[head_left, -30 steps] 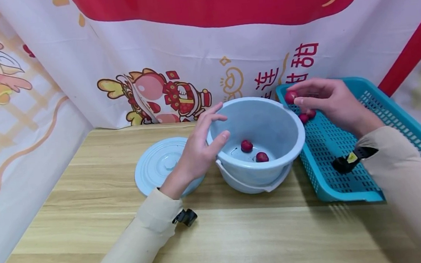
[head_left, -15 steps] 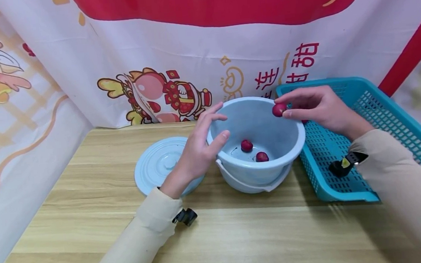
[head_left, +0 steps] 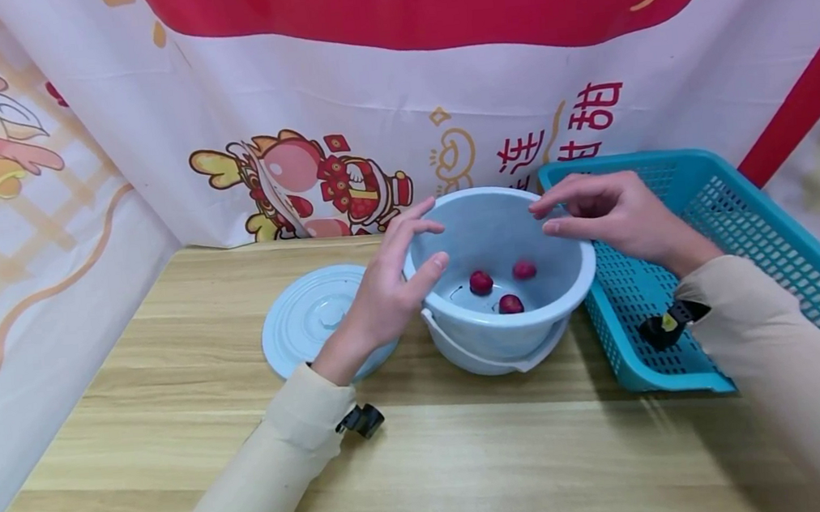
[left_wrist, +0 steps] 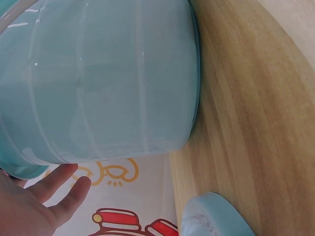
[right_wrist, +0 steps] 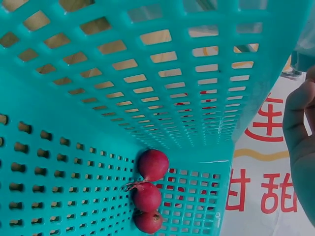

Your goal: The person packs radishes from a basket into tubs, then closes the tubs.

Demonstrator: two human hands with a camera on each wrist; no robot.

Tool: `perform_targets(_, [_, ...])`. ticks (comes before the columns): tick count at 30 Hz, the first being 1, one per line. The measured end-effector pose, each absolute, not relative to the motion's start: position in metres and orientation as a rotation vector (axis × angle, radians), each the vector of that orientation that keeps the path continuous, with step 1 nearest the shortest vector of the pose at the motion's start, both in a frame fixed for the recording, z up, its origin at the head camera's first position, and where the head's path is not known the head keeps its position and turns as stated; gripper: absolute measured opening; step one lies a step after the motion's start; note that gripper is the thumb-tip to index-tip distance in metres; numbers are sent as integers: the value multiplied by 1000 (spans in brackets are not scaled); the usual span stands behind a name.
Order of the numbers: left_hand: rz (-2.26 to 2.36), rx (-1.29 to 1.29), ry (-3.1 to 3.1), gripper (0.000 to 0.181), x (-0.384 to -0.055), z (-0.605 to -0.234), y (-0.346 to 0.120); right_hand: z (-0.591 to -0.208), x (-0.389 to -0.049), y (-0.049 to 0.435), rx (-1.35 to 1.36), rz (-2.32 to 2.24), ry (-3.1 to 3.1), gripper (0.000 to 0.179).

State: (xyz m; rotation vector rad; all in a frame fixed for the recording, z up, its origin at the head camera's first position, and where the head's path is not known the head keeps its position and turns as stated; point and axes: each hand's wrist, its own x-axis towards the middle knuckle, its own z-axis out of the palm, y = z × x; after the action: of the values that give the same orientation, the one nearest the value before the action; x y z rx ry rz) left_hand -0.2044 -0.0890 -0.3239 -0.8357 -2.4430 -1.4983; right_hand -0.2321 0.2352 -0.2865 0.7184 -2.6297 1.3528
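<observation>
A light blue bucket (head_left: 481,233) stands upright with red radishes inside. Two radishes lie on its bottom, and a third, slightly blurred radish (head_left: 524,269) is low inside, towards the back right. My left hand (head_left: 387,290) is at the bucket's left rim, fingers spread and loosely bent, holding nothing. Over the right rim, my right hand (head_left: 611,214) has thumb and fingers apart with nothing between them. Several radishes (right_wrist: 147,197) lie together in a corner of the teal basket (right_wrist: 187,152); in the head view they are hidden behind my right hand.
To the left of the bucket, a round light blue lid (head_left: 313,317) lies on the wooden table (head_left: 429,474). The bucket's handle (head_left: 478,364) hangs down at its front. A printed white cloth (head_left: 336,75) forms the backdrop right behind the table.
My right hand has carried a radish left from the basket to the bucket and let it go; the radish is now inside. My left hand has stayed where it was.
</observation>
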Motion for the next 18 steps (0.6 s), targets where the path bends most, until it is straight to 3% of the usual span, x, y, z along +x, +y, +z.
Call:
perform_targets(10, [-1497,-834,-2448,52,-204,-324,-89,-287,-232,237,706,1393,-2626,32])
perform_targets(18, [-1503,-838,-2449,52,-205,-325,-90,-286,-238,249,546,1568,-2598,39])
